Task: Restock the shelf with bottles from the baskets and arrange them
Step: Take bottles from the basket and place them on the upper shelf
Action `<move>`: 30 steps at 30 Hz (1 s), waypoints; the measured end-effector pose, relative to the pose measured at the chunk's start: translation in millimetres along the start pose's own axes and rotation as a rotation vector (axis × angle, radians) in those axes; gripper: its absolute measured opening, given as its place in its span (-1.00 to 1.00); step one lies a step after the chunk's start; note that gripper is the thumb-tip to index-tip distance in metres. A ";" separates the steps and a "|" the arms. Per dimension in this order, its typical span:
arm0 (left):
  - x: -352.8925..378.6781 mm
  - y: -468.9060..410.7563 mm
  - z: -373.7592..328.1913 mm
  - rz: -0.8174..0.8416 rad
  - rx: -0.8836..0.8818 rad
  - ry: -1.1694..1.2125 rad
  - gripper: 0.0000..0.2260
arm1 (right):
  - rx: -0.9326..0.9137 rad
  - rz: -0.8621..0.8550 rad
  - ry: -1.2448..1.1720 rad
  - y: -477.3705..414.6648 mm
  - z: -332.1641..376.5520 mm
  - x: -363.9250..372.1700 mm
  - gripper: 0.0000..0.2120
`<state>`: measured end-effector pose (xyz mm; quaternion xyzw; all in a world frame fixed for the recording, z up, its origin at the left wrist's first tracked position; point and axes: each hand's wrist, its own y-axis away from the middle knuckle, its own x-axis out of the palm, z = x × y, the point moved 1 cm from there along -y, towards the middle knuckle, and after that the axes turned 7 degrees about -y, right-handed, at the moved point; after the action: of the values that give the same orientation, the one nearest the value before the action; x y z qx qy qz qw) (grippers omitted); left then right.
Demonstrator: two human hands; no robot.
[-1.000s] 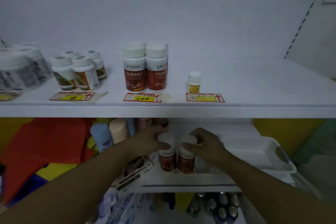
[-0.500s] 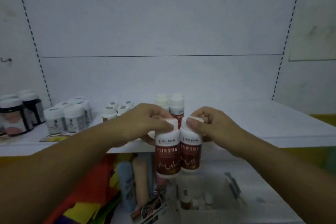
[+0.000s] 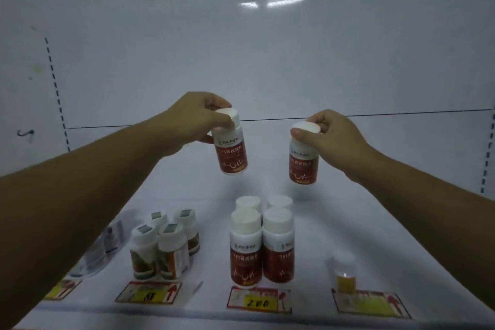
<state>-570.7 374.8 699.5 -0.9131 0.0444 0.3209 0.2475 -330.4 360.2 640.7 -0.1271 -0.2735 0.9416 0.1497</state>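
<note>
My left hand (image 3: pixel 192 122) grips the white cap of a red-labelled bottle (image 3: pixel 231 154), which hangs tilted above the white shelf (image 3: pixel 348 222). My right hand (image 3: pixel 330 132) holds a second red-labelled bottle (image 3: pixel 304 162) by its cap, off to the right and apart from the first. Both bottles hover behind a block of several matching red-labelled bottles (image 3: pixel 261 246) that stands on the shelf near its front, over a price tag reading 200 (image 3: pixel 258 300).
Left of the red block stand several shorter white-capped bottles (image 3: pixel 163 246). A small yellow bottle (image 3: pixel 344 272) stands alone at the right front. Price tags line the front edge. Bare shelf lies behind and to the right of the red block.
Both hands have risen from the lower level to above the shelf, each with a bottle. The two bottles, held side by side before, are now spread apart.
</note>
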 end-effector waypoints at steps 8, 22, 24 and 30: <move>75.2 -41.5 71.1 0.302 -0.322 -0.068 -0.79 | 0.155 0.276 0.181 -20.5 -74.0 46.1 -0.64; 105.3 -29.0 91.1 0.448 -0.380 -0.070 -0.80 | 0.328 0.589 0.188 -16.6 -94.8 70.8 -0.63; 101.5 -27.9 87.5 0.400 -0.319 -0.149 -0.73 | 0.198 0.544 0.363 -18.9 -92.6 68.4 -0.48; 74.8 -23.1 72.3 0.263 -0.021 -0.865 -0.40 | -0.343 0.554 1.207 -22.6 -56.4 37.7 -0.38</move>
<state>-546.8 435.5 615.1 -0.6842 0.0492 0.7020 0.1913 -342.4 418.5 601.1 -0.7167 -0.2448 0.6530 0.0073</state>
